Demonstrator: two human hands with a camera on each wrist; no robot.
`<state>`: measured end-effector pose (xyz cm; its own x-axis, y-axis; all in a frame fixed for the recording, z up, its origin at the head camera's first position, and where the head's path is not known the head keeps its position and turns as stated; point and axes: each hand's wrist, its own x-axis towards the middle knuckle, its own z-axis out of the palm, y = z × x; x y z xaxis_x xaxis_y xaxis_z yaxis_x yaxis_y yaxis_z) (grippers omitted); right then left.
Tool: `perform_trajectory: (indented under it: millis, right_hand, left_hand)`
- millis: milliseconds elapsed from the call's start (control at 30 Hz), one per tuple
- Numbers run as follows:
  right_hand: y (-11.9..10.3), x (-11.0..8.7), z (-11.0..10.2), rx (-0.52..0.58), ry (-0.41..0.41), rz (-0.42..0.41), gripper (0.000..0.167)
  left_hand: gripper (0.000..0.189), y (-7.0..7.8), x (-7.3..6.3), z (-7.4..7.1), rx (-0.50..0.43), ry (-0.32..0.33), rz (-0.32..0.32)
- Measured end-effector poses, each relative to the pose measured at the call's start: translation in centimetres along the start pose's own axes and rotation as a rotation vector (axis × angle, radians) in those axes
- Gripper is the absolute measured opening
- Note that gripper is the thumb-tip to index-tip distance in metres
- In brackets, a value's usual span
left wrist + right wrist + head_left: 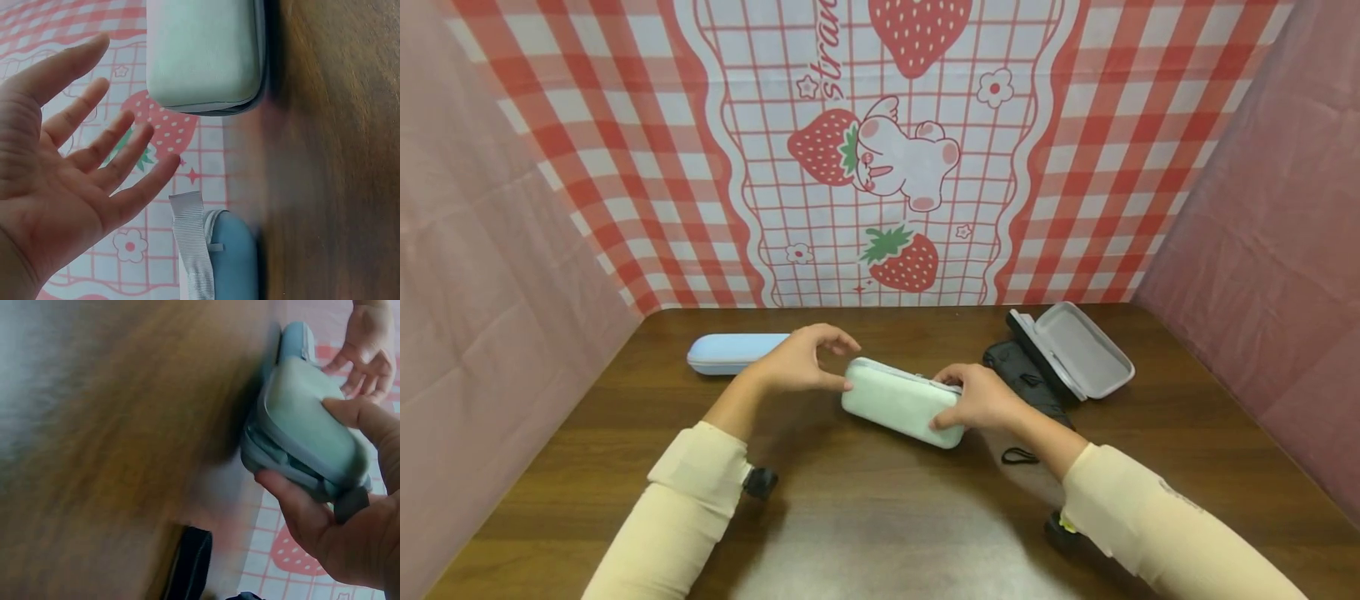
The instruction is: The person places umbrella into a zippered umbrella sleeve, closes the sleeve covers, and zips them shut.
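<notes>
A mint-green zip case (pixel 901 402) is tilted over the middle of the table, its right end lower in the head view. My right hand (pixel 988 398) grips that end, thumb on the green face and fingers behind. The right wrist view shows the right hand (pixel 350 531) around the case (pixel 312 412), with a gap along its zip edge and a grey tab near the palm. By the case's left end my left hand (pixel 805 358) has its fingers spread. In the left wrist view the left hand (pixel 75 162) has a bare palm, apart from the green case (pixel 203 56).
A light blue case (pixel 730 353) lies at the back left, partly behind the left hand; its grey strap (pixel 194 244) shows in the left wrist view. An opened case with a grey lining (pixel 1078 350) stands back right, beside a black pouch (pixel 1026 379) with a cord loop (pixel 1019 456).
</notes>
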<state>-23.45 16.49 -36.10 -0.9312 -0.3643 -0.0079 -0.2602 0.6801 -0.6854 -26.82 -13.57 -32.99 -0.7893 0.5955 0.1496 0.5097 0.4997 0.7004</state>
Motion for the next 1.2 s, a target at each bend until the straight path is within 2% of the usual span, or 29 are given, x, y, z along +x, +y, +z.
perform_trajectory:
  millis: [200, 333, 467, 533, 633, 800, 967, 1200]
  right_hand:
    - [-0.1, -1.0, 0.6, -0.157, 0.181, -0.111, 0.054]
    - [-0.3, -1.6, 1.1, -0.252, 0.278, -0.184, 0.054]
    - [-0.5, -2.2, 1.1, -0.359, 0.380, -0.280, 0.056]
    - [-0.5, -2.5, 1.0, -0.413, 0.431, -0.336, 0.058]
    - [-0.4, -2.7, 0.9, -0.478, 0.488, -0.402, 0.060]
    - [0.0, -2.8, 0.8, -0.560, 0.553, -0.462, 0.063]
    - [0.1, -3.0, 0.7, -0.616, 0.592, -0.540, 0.068]
    - [-0.2, -3.2, 0.9, -0.654, 0.603, -0.595, 0.073]
  left_hand:
    - [0.034, 0.7, 0.0, 0.4, -0.021, 0.080, -0.036]
    - [0.023, 1.4, 0.2, 1.0, 0.024, 0.136, -0.062]
    - [0.018, 2.7, 0.5, 1.8, 0.062, 0.233, -0.055]
    - [0.017, 3.5, 0.6, 2.2, 0.070, 0.257, -0.041]
    - [0.016, 4.6, 1.0, 3.0, 0.087, 0.233, -0.006]
    - [0.018, 6.1, 1.5, 4.6, 0.107, 0.169, 0.039]
    - [0.024, 6.7, 2.4, 6.0, 0.142, 0.145, 0.049]
    - [0.015, 7.2, 3.1, 7.1, 0.168, 0.151, 0.089]
